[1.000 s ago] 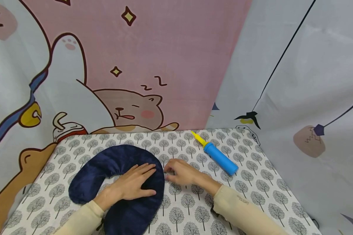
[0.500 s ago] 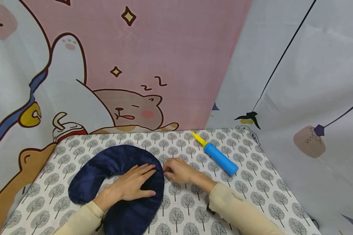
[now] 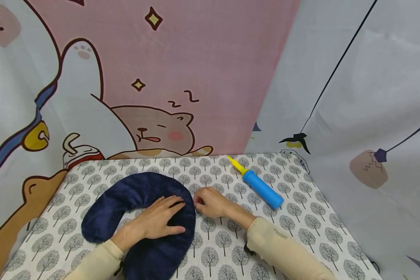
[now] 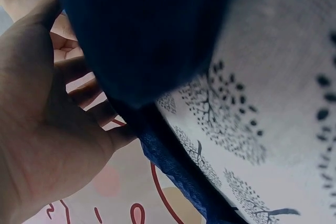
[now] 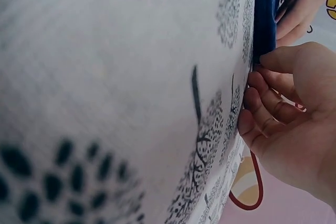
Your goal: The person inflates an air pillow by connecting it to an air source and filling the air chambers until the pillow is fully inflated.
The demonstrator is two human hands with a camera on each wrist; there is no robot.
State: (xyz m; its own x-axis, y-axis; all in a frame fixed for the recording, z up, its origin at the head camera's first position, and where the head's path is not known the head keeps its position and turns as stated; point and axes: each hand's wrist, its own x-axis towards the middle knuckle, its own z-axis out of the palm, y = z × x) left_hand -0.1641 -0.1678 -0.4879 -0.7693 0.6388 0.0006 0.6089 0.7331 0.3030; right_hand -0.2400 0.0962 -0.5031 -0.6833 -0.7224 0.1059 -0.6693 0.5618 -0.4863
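Note:
A navy plush neck pillow (image 3: 143,188), U-shaped and rather flat, lies on the patterned cloth in the head view. My left hand (image 3: 161,219) rests on its right-hand curve, fingers spread and straight. At the pillow's right outer edge, my right hand (image 3: 211,202) pinches the rim between thumb and curled fingers. From the right wrist, the thumb and index fingertips of that hand (image 5: 294,98) meet at the navy edge (image 5: 265,19), close over the cloth. In the left wrist view the left palm (image 4: 52,119) hangs over the dark fabric (image 4: 142,35).
Beyond my right hand lies a blue hand pump (image 3: 262,189) with a yellow nozzle (image 3: 236,165). A white cloth (image 3: 227,249) printed with grey trees covers the table. Cartoon-printed curtains (image 3: 224,77) stand behind the table and along both sides.
My right hand has moved slightly left to the pillow's edge, and its thumb and fingers have closed together there. The left hand, pillow and pump have stayed in place.

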